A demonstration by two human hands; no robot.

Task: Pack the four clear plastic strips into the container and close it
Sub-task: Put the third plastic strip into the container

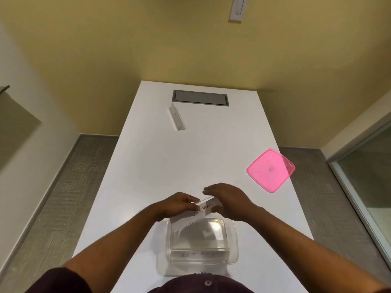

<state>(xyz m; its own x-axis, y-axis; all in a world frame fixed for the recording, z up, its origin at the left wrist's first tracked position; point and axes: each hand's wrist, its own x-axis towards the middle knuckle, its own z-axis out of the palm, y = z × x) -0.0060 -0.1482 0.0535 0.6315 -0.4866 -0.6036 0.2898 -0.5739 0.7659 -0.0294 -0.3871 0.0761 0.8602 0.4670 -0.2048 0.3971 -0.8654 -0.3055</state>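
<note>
Head view shows your left hand point(179, 205) and right hand point(227, 203) both holding 1 clear plastic strip point(195, 213), the one with handwriting on its paper insert. It hangs tilted over the far rim of the clear container point(232, 240), which sits on the white table point(211, 144) just in front of you. Your left fingers point(191, 200) are pinched narrow on the strip's upper edge near its left end; your right fingers point(211, 190) curl over the far end with the thumb under it, so both hands are closed on the strip.

At least 1 other labelled strip point(198, 253) already lies inside along the near wall of the container. How many are in there altogether is hard to tell through the clear plastic. Another loose strip point(177, 119) lies far up the table, near the grey recessed panel point(200, 97). The pink lid point(270, 170) rests well to your right, partly over the table's edge.

Judging by its look, the strip is light, rigid and smooth, so it will likely slip if you squeeze only the flat faces. Hold it by the long edges near the 2 ends, keep it level, and lower it flat beside the one already in. It probably will not bend to fit, so line it up with the container's length first.
</note>
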